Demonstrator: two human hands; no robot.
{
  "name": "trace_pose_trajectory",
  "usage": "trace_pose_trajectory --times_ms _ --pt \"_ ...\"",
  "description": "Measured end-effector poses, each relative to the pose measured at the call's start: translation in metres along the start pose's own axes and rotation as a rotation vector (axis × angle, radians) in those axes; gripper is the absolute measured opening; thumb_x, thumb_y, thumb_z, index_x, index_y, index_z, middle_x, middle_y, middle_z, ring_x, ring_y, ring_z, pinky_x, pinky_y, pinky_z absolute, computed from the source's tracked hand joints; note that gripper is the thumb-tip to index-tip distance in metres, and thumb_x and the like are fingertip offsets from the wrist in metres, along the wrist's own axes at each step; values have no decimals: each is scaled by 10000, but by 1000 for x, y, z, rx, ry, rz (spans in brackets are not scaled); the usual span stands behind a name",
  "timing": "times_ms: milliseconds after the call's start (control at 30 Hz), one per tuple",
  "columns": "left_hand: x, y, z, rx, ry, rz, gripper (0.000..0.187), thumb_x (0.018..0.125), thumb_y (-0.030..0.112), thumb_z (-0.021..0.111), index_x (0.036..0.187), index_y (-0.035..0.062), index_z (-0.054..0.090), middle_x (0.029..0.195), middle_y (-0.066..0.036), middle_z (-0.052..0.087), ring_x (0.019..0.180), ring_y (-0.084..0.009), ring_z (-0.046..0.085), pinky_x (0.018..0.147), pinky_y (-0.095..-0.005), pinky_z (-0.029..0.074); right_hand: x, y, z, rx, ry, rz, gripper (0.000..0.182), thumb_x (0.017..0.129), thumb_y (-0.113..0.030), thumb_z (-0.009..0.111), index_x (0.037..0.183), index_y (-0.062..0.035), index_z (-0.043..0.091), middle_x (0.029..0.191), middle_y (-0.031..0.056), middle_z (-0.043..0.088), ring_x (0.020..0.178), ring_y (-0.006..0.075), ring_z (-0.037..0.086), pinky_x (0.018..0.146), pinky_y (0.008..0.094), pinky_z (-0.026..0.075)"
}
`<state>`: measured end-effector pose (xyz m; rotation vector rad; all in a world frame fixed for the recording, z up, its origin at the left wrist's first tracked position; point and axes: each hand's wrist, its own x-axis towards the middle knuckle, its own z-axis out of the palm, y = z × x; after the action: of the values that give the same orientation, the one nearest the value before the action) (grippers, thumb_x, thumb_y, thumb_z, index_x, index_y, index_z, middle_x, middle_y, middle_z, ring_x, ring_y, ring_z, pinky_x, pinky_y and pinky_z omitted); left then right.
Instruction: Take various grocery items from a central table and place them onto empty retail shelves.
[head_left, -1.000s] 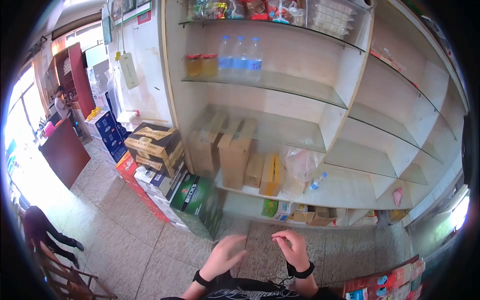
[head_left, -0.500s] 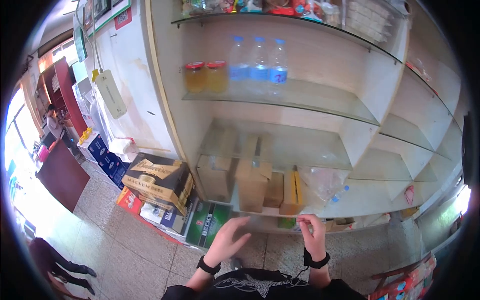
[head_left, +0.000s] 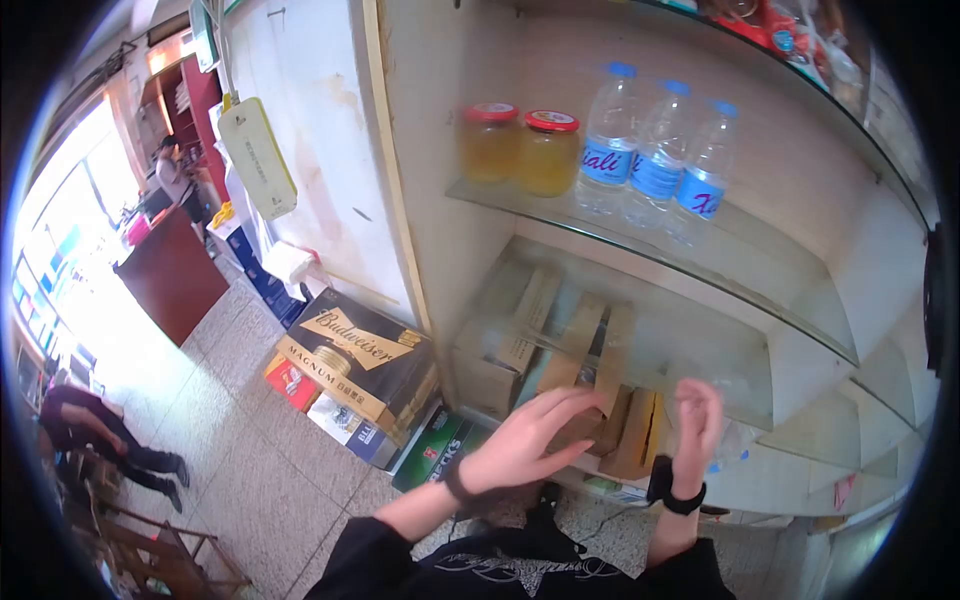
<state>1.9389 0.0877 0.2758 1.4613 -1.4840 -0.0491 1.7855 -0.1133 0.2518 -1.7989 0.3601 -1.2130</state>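
- Left hand (head_left: 525, 440): open, empty, fingers flat; risen since a second ago, now before the cardboard boxes (head_left: 560, 365).
- Right hand (head_left: 695, 425): raised, blurred; grip cannot be told.
- Boxes sit on the shelf (head_left: 700, 470) just beyond both hands, untouched; reach appears under way.

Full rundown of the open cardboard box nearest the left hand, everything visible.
The cardboard box is plain brown, top flaps raised and open, standing upright on the lower shelf under a glass shelf. More brown boxes flank it. The left hand reaches flat in front of it, fingers overlapping its lower part; contact is unclear.
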Motion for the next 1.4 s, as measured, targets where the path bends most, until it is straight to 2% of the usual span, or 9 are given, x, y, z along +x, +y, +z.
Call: trace_pose_trajectory --times_ms 167,367,467,833,933,1000,1100,1233,1400 --pt "104 -7 3 -80 73 97 575 819 98 668 1345 30 445 1311 -166 496 1188 -320 496 963 -391 427 105 -16 7 191 83 -232 459 895 -138 530 1316 23 440 1358 172 466 1301 289 414 1069 414 309" --pt "196 -25 28 -116 253 181 667 807 112 681 1397 43 377 1415 -200 384 1312 -333 383 1042 -414 351 181 -33 28 401 64 -142 717 866 -155 549 1469 37 211 1518 193 244 1429 302 190 1153 431 113" --pt "213 -30 40 -55 310 144 705 796 100 685 1413 40 349 1432 -235 339 1351 -364 321 1083 -421 300 190 -26 35 439 -30 -98 671 902 -145 480 1476 45 189 1538 184 208 1443 290 152 1160 397 110" --pt "229 -30 56 -36 427 132 846 736 90 695 1443 -14 241 1373 -278 361 1289 -439 352 1051 -446 329 199 -25 32 512 -153 -114 755 837 -119 537 1464 74 165 1506 204 251 1410 283 226 1150 405 132" --pt "224 -29 59 -43 481 163 823 745 74 687 1447 -11 266 1270 -235 430 1183 -397 434 990 -412 370 186 -22 27 401 -131 -182 747 850 -144 544 1465 65 175 1508 195 251 1406 290 234 1149 427 140" --pt "220 -27 59 21 493 147 781 746 12 696 1446 42 350 1110 -129 493 1039 -243 476 918 -349 404 178 -21 28 363 -137 -261 742 861 -165 546 1466 59 180 1510 192 250 1405 293 237 1148 435 144" --pt "214 -16 64 -55 542 83 737 738 32 725 1410 50 423 984 -92 480 928 -212 460 865 -343 415 159 -19 29 434 -34 -251 704 897 -196 527 1467 48 194 1505 189 258 1398 298 249 1145 435 162" --pt "188 -2 55 -81 420 142 740 721 56 737 1402 120 454 1002 -100 490 927 -246 488 844 -342 432 118 -19 29 470 192 -229 579 955 -194 442 1445 48 249 1446 178 342 1347 282 325 1115 417 220" --pt "132 5 40 -156 348 186 745 681 193 815 1349 87 500 1344 -170 502 1156 -323 535 944 -400 459 50 -41 39 386 267 -187 553 963 -208 451 1426 45 282 1418 169 378 1319 274 362 1092 412 263"
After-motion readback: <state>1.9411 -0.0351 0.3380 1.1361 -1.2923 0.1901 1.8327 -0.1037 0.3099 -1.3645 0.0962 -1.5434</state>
